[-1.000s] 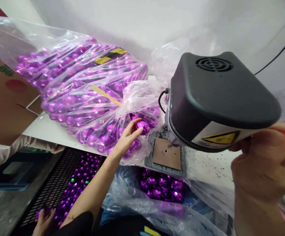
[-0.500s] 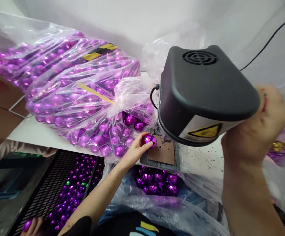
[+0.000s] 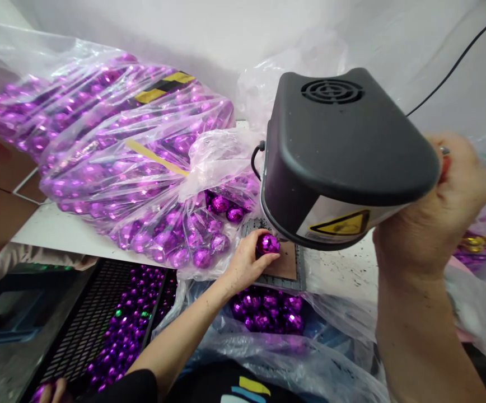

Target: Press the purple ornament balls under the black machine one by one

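My left hand (image 3: 249, 259) pinches a shiny purple faceted ball (image 3: 269, 243) between thumb and fingers, over a brown square board (image 3: 285, 266) on a dark grey base plate (image 3: 299, 284). The black machine (image 3: 347, 157), with a vent on top and a yellow warning label, stands just right of the ball and hides part of the base. My right hand (image 3: 461, 179) is closed at the machine's right side around a handle, of which only a bit of red shows. The machine's body covers most of those fingers.
A big clear bag of purple balls (image 3: 112, 157) lies at the left on the white table. Below the table edge, an open bag holds more purple balls (image 3: 268, 310). A black crate (image 3: 83, 324) of purple balls stands lower left, with another person's hand (image 3: 54, 392) at it.
My left hand has moved the purple ball slightly right, further over the board, covering the board's hole. My right hand stays on the handle. The view has shifted a little.
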`<state>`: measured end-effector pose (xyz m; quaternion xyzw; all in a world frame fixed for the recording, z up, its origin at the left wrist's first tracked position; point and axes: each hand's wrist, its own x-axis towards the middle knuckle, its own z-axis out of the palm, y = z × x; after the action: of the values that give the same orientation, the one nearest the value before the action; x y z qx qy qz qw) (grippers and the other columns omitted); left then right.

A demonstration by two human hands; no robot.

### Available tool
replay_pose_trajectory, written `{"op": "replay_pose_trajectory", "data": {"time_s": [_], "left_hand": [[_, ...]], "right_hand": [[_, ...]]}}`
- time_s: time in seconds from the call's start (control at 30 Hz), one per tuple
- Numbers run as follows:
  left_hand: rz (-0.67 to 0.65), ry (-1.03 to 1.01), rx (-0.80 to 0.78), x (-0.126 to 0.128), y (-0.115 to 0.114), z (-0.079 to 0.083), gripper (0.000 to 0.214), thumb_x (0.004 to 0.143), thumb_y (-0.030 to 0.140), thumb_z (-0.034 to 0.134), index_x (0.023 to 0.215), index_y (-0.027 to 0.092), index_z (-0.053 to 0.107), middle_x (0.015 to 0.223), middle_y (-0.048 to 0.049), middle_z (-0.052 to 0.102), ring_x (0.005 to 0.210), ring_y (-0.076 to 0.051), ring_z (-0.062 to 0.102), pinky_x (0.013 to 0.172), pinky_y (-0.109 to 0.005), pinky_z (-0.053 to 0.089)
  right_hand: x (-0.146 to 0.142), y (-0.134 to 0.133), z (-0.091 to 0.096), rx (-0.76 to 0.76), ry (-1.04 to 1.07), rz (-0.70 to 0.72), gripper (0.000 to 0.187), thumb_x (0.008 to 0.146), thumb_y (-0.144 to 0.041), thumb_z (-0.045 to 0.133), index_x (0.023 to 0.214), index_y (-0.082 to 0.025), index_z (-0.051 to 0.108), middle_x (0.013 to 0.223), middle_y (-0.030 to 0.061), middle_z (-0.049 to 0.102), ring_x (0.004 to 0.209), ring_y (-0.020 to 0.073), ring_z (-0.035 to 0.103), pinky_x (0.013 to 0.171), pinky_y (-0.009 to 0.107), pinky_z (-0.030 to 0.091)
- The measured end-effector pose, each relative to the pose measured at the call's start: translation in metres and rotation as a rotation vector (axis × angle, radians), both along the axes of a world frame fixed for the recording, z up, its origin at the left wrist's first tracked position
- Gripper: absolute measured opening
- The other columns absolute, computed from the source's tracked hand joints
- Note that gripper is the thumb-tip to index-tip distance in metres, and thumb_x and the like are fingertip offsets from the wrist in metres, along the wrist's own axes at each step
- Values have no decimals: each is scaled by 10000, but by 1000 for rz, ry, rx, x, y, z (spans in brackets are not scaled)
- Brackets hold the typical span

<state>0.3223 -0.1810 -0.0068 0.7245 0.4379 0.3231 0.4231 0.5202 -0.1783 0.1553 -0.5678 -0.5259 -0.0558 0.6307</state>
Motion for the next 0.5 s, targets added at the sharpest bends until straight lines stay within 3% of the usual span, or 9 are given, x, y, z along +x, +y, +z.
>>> {"op": "replay_pose_trajectory", "data": {"time_s": [0.13,0.33,0.5], "left_hand": [[-36,51,62,7,-1,0,360,873,342,694,1194,196,616,1221,-103,665,1169,-278,595,1068,-478,427],[31,81,134,19,-3,-13,336,812,319,746,1113,213,639,1180,-101,664,1177,-303,573,1072,-514,421],[15,88,127,18,-5,-18,368,832,346,716,1167,218,635,1224,-111,645,1228,-314,545,1133,-549,364]], "right_hand": [[-2,0,0,5,-10,-6,471,952,-538,456,728,-124,474,602,-52,344,607,11,344,589,201,246],[2,1,-3,-3,-15,-24,429,945,-495,503,728,-125,499,609,-51,353,608,10,345,578,194,258],[5,2,-1,5,12,39,465,918,-534,543,719,-115,513,614,-49,368,603,3,344,576,186,272]]}}
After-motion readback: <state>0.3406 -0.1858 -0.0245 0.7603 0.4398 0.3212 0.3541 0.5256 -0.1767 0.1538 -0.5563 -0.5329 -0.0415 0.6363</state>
